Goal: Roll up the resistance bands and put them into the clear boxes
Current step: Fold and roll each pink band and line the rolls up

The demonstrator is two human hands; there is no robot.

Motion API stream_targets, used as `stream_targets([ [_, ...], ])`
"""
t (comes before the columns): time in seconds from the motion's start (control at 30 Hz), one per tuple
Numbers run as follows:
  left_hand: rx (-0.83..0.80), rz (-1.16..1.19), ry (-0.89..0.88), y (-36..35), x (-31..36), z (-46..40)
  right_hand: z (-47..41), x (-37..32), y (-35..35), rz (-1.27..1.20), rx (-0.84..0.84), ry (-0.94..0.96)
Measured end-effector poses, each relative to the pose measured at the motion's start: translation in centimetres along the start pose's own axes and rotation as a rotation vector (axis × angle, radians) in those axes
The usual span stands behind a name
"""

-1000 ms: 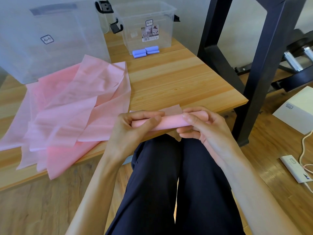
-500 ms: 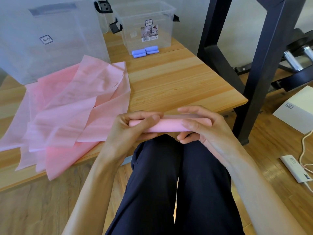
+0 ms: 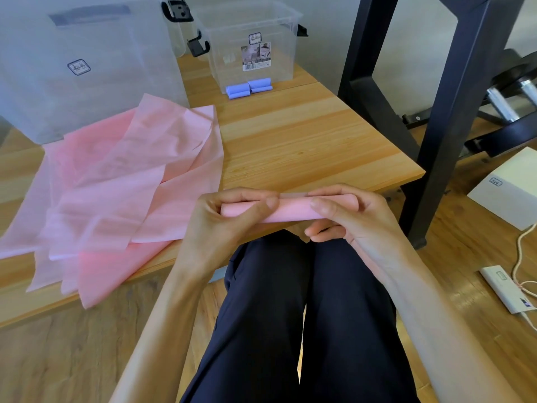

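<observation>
Nearly rolled: we hold the pink roll (image 3: 293, 210) in both hands, in the air just past the near edge of the counter (image 3: 305, 146) and above our knees. The left hand (image 3: 220, 225) grips the left end, thumb laid along the front, fingers curled over the top and back. The right hand (image 3: 348, 216) grips the right end, thumb on the front, index finger over the top, lower fingers tucked beneath. Both grips are pinching the roll, not spread.

Step in hand, as we judge it: finish the last turn and seal the tail. A thin flap shows along the top, between the two hands. To do it well we keep the thumbs pressing forward evenly so both ends turn together; uneven pressure would cone the roll. We keep the tension firm, since thin latex springs open if the pinch slackens. Once the flap lies flat, one hand should wrap the middle before the other lets go.

Orientation: the roll's long axis runs left to right across our view, roughly parallel to the counter's near edge, tilted slightly, the right end a touch higher. It lies level, not upright.

Ahead: the small box (image 3: 252, 45) stands at the far side of the counter, open-topped, with blue rolls (image 3: 250, 88) at its bottom. The large box (image 3: 87, 65) stands far left. The loose bands (image 3: 116, 187) lie spread on the left of the counter, some draping over its edge, not yet rolled.
</observation>
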State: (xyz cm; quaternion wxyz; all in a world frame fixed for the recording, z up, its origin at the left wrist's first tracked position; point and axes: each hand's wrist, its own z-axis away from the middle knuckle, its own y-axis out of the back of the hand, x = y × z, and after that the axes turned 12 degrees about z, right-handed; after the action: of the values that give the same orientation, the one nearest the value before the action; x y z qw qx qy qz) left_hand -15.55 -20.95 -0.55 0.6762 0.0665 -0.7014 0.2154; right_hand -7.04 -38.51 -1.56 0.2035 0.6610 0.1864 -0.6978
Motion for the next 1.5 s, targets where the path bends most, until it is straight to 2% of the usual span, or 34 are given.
stream_targets([
  [0.13,-0.049,-0.127,-0.103,0.01,-0.02,0.11,-0.11,-0.13,0.09,-0.014,0.009,-0.048],
  [0.3,0.002,0.055,0.03,-0.01,-0.39,-0.2,0.07,-0.13,0.05,-0.012,0.012,0.032],
  [0.5,-0.062,-0.062,-0.136,0.03,-0.16,0.18,-0.05,0.03,0.01,-0.053,0.032,0.032],
  [0.63,0.008,0.005,-0.076,0.19,-0.3,-0.19,0.28,-0.09,-0.06,0.01,0.0,0.094],
  [0.7,-0.027,0.011,-0.067,0.39,-0.27,-0.13,0.25,-0.07,-0.07,0.014,0.009,0.096],
  [0.87,-0.105,-0.099,-0.174,0.36,-0.38,0.2,0.08,0.12,0.19,-0.021,0.035,0.044],
  [1.07,-0.036,-0.002,-0.026,0.65,-0.59,-0.35,0.32,0.1,0.12,0.016,0.035,0.13],
  [1.2,-0.101,-0.046,-0.067,0.55,-0.36,-0.15,0.17,0.2,0.3,-0.016,0.082,0.115],
  [1.37,-0.046,0.019,0.019,0.53,-0.04,-0.46,0.51,0.02,0.46,0.125,0.02,0.186],
  [1.5,-0.094,-0.037,-0.036,0.41,-0.06,-0.36,0.12,0.28,0.55,0.114,0.091,0.177],
])
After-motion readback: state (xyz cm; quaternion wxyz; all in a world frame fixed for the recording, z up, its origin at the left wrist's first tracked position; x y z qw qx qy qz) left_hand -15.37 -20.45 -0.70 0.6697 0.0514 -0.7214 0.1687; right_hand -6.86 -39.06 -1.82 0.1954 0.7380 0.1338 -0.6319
